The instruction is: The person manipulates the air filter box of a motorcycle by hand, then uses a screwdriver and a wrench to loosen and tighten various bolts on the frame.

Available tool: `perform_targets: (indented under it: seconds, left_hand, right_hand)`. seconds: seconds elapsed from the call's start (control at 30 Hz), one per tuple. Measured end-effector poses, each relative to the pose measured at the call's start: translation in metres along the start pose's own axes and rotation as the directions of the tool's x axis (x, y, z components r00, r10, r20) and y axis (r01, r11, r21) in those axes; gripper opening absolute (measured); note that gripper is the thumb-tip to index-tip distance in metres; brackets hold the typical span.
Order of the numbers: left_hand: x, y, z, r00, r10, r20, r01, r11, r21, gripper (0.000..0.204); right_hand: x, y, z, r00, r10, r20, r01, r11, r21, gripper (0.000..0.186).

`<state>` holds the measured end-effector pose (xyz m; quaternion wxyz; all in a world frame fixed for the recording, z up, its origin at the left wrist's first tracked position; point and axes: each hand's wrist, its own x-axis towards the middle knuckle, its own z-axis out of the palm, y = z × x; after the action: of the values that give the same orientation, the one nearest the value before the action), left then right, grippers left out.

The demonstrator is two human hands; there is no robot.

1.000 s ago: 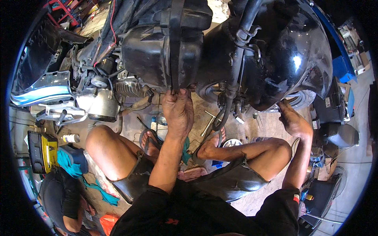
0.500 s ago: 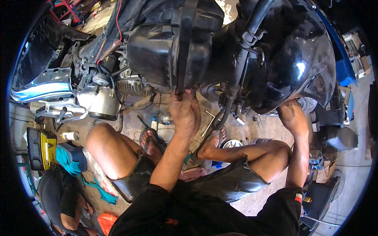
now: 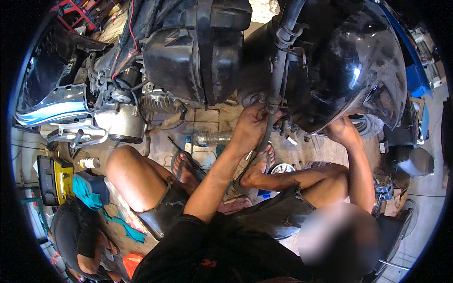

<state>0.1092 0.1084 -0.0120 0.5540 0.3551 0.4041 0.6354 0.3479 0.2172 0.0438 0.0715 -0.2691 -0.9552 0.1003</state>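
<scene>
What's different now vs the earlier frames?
Left hand left the black box's lower edge and moved right, to the dark tube's lower end; grip unclear. Right hand is tucked further under the glossy black panel. Blue-and-white panel and yellow-and-black case stayed put.

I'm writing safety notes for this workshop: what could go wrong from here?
The bare left hand is beside the lower end of the dark tube and might get scraped there. The right hand reaches under the glossy black cover, whose edge could nick it. Anything dropped could hurt the right foot, bare-toed in an open sandal.
</scene>
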Motion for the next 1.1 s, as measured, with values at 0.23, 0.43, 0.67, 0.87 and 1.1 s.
perform_targets:
  seconds: [0.23,0.43,0.67,0.87,1.1]
  left_hand:
    - [-0.002,-0.012,-0.007,0.971,0.204,-0.121,-0.162,0.943,0.289,0.008]
    - [-0.007,-0.001,-0.002,0.83,0.429,-0.357,-0.38,0.903,0.202,0.016]
    - [-0.003,-0.007,-0.004,0.788,0.381,-0.485,-0.555,0.78,-0.29,0.022]
    - [-0.001,-0.012,0.002,0.8,0.397,-0.45,-0.574,0.724,-0.382,0.02]
    - [-0.001,-0.008,0.004,0.786,0.413,-0.46,-0.596,0.703,-0.387,0.018]
  right_hand:
    - [0.001,0.001,0.002,0.989,0.143,0.04,-0.141,0.989,-0.041,0.033]
    - [-0.019,0.016,0.011,0.982,0.142,-0.124,-0.135,0.989,0.065,0.026]
    - [-0.026,0.035,0.042,0.971,0.24,0.01,-0.239,0.968,-0.082,0.043]
    - [-0.024,0.04,0.024,0.856,0.477,0.201,-0.512,0.837,0.194,0.045]
    - [0.009,-0.043,0.004,0.958,0.232,0.169,-0.273,0.917,0.289,0.039]
